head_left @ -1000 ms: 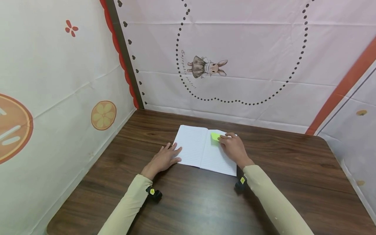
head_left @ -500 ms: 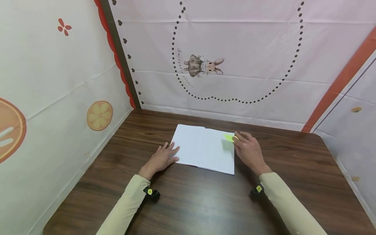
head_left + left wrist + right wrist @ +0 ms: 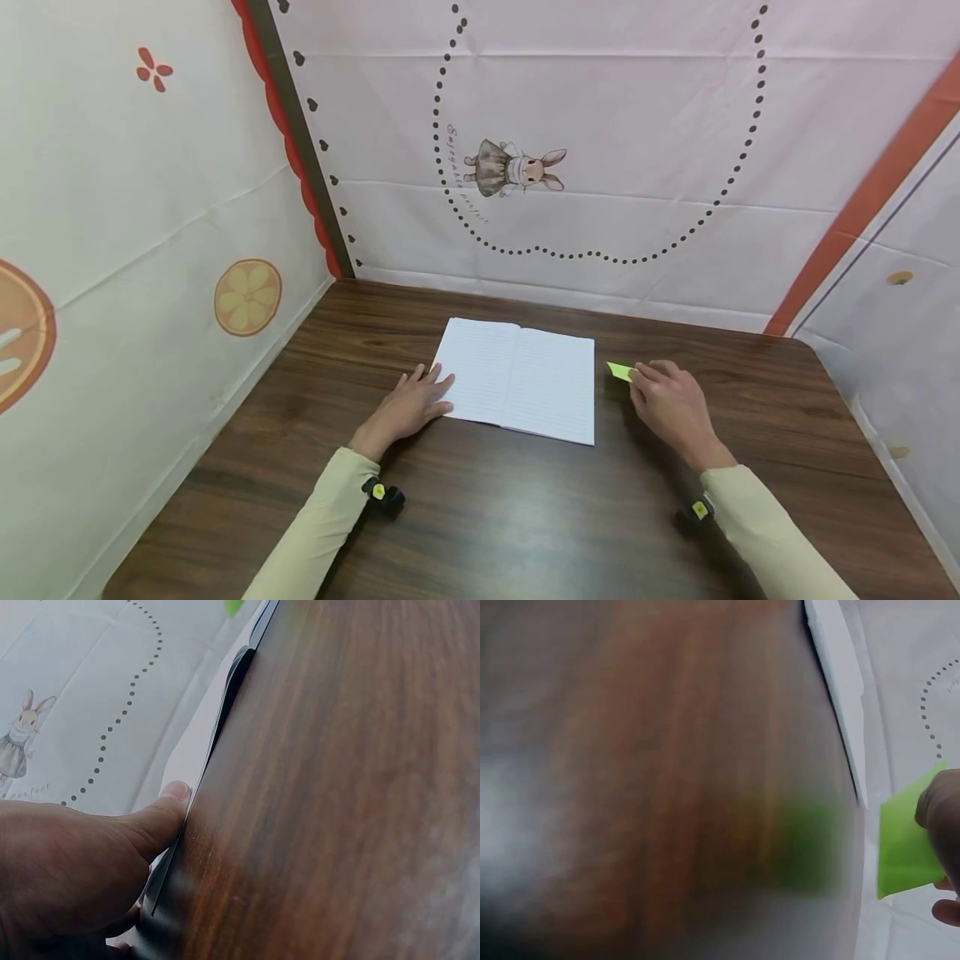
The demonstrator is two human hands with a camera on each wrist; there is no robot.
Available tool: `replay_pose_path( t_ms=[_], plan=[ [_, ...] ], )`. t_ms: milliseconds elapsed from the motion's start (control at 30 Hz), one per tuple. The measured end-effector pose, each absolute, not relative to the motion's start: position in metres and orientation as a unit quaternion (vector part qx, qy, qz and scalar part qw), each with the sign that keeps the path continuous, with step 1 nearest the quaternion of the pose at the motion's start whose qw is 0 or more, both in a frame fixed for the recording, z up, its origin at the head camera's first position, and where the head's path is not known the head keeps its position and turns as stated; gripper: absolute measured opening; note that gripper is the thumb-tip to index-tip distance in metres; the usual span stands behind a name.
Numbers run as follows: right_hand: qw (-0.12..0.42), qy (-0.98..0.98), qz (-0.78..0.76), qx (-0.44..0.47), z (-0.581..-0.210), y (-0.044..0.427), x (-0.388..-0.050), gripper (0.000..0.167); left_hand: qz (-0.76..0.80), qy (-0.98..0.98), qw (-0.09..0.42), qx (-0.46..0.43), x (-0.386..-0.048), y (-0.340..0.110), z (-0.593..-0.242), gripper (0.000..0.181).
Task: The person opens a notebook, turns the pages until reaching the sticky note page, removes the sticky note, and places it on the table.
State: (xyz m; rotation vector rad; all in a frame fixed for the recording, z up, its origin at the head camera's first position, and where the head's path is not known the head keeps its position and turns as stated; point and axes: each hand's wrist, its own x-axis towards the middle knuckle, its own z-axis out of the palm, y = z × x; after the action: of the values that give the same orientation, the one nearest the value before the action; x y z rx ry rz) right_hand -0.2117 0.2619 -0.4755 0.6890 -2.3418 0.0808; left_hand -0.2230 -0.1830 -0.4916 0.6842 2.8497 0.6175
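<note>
A lined notebook lies spread flat on the wooden table. Fingers spread, my left hand rests on the left edge of its left page; in the left wrist view the thumb touches the paper's near edge. My right hand pinches a yellow-green sticky note to the right of the notebook, apart from it. The right wrist view shows the sticky note above the tabletop, between thumb and fingers, with a green reflection on the wood below.
The dark wooden table extends around the notebook on all sides. A printed white cloth with a rabbit figure hangs behind the table's far edge, and another cloth stands along the left side.
Holding the sticky note, my right hand has moved right, from over the right page to beyond the notebook's edge. My left hand stays on the left page.
</note>
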Motion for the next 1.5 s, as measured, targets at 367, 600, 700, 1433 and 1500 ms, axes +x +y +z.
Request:
replay_pose_path(
  t_ms=[367,600,700,1433,1500],
  plan=[
    [0.265,-0.927,0.027,0.265,-0.4846,0.2587,-0.2033,0.014,0.216,0.948,0.073,0.221,-0.2209,-0.184,-0.4917,0.061],
    [0.229,-0.936,0.033,0.265,-0.4858,0.26,-0.2023,0.012,0.209,0.95,0.072,0.222,-0.2217,-0.1857,-0.4942,0.061],
    [0.182,-0.948,0.034,0.258,-0.4837,0.2601,-0.2018,0.019,0.211,0.95,0.072,0.221,-0.2212,-0.1861,-0.4938,0.061],
    [0.038,-0.972,0.142,0.181,-0.4779,0.2587,-0.2027,0.036,0.214,0.949,0.081,0.217,-0.2216,-0.1871,-0.4928,0.061],
    [0.038,-0.971,0.143,0.187,-0.4778,0.2589,-0.2032,0.035,0.215,0.949,0.083,0.216,-0.2219,-0.1876,-0.4927,0.061]
  ],
)
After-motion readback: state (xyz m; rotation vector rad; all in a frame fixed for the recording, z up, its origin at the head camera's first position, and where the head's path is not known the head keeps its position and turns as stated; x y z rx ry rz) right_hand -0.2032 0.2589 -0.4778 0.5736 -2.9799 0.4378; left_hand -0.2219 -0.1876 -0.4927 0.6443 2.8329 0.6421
